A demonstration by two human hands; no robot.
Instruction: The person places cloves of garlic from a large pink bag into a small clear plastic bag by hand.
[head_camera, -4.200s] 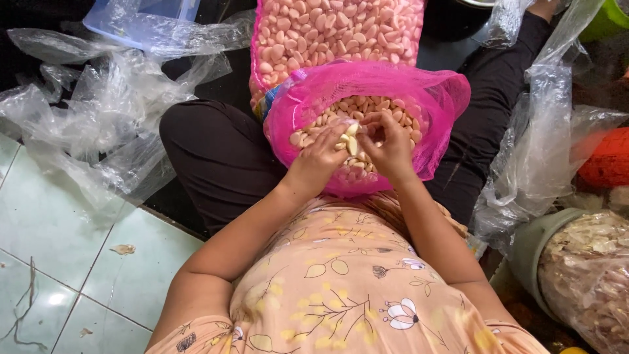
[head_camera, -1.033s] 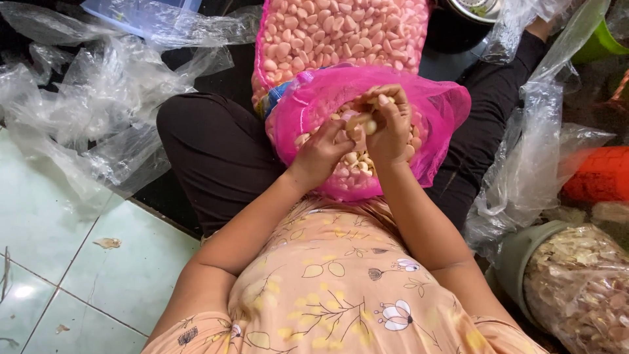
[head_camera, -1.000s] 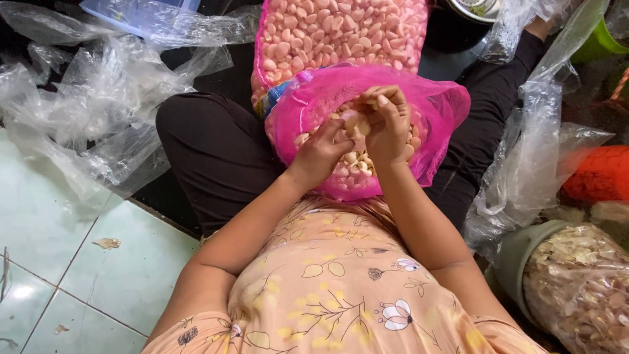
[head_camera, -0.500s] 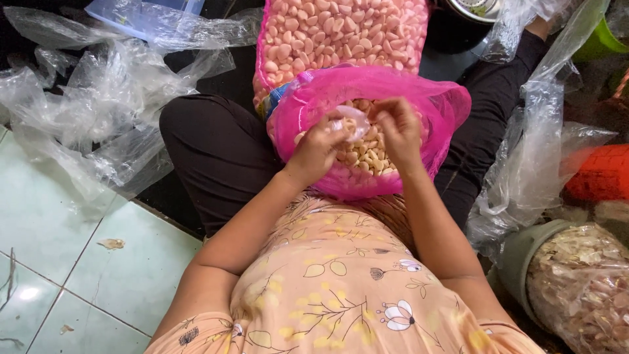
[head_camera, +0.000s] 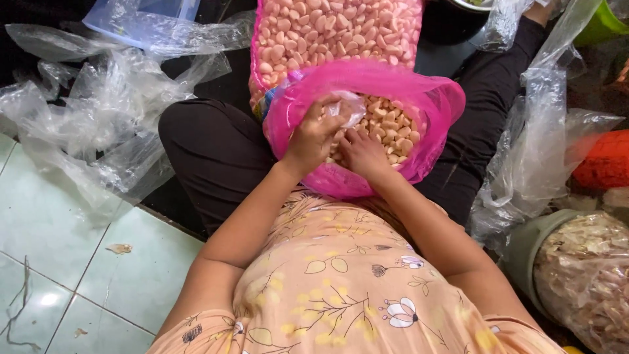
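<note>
the person sat on the tiled floor with legs spread in black trousers, and an open pink mesh bag rested in the lap, filled with pale peeled garlic cloves. both hands were down inside the mouth of that bag. the left hand was curled over the cloves, its fingers pinching a small piece of clear plastic, so its grip was clenched on that scrap. the right hand lay just beside it, palm down on the cloves, fingers bent into the heap; whether its grip enclosed a clove could not be told, since the fingertips were buried. the two hands were touching or nearly so at the thumbs.

just beyond the open bag stood a second, fuller pink mesh sack of the same cloves, pressed against the first one's far rim. to the person's left, crumpled clear plastic sheets lay piled on the floor, with a pale blue plastic lid partly under them. to the right, more clear plastic bags hung loosely, and near them stood a green bucket lined with plastic and filled with dry papery skins. an orange mesh bundle sat farther right. the person wore a peach floral top.
</note>
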